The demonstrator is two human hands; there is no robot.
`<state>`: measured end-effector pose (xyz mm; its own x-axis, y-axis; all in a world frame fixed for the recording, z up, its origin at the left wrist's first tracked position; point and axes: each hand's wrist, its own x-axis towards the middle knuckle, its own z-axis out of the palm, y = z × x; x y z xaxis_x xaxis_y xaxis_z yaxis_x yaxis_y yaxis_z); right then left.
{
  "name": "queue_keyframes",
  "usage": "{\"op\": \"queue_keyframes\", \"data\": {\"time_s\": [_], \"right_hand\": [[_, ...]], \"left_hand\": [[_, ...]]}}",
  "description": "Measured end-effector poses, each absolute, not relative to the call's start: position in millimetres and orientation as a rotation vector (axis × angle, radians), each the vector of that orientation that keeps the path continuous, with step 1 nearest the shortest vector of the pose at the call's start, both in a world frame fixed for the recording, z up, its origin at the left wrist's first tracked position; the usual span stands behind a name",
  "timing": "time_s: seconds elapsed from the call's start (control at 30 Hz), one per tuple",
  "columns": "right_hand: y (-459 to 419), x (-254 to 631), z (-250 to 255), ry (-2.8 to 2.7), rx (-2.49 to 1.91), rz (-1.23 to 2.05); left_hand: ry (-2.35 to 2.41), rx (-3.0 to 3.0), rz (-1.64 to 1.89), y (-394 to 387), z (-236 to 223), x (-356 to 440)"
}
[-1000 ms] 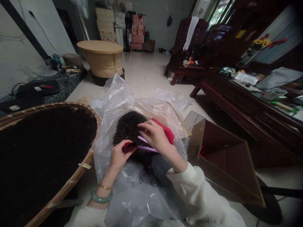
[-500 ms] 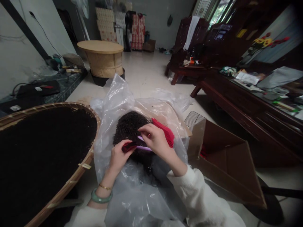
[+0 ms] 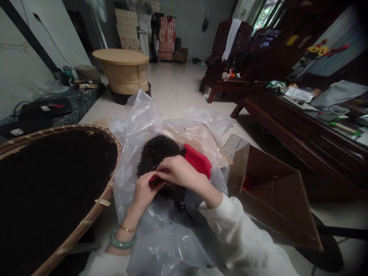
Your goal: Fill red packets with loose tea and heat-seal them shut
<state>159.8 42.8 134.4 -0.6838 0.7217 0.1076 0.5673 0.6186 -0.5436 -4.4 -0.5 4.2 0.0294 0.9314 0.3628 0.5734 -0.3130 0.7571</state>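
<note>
My left hand (image 3: 146,188) is closed on a small red packet (image 3: 155,181), gripping it between thumb and fingers. Over the same packet, my right hand (image 3: 176,170) has its fingertips pinched together, touching or nearly touching the left fingers. What the pinch holds, if anything, is hidden. Behind and under both hands is a heap of dark dried leaves (image 3: 156,149), like loose tea, lying in a clear plastic bag (image 3: 138,119). A stack of flat red packets (image 3: 198,161) leans beside the heap, just past my right hand.
A wide bamboo tray (image 3: 115,168) of dark leaves stands at the left. To the right sits an open cardboard box (image 3: 276,195) with something red inside, near a wire rack (image 3: 235,143). Farther off are a round woven basket table (image 3: 123,69) and a dark wooden table (image 3: 304,126).
My right hand has moved left and slightly down, from above the heap to the packet in my left hand. The purple strips beneath it are now hidden. My left hand has stayed put.
</note>
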Motion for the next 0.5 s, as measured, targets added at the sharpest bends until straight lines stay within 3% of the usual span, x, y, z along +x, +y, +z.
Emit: {"op": "queue_keyframes", "data": {"time_s": [0.17,0.3,0.5], "right_hand": [[46.9,182.1,127.2,-2.048,-1.124,0.485],[27.3,180.1,122.7,-2.517,-0.89,0.558],[11.9,156.4,115.5,-2.906,-1.232,0.346]], "left_hand": [[1.46,1.881,1.2,-2.2,6.9,-5.0],[1.499,1.868,1.217,-1.3,5.6,-5.4],[1.546,1.767,1.222,1.8,5.5,-2.7]]}}
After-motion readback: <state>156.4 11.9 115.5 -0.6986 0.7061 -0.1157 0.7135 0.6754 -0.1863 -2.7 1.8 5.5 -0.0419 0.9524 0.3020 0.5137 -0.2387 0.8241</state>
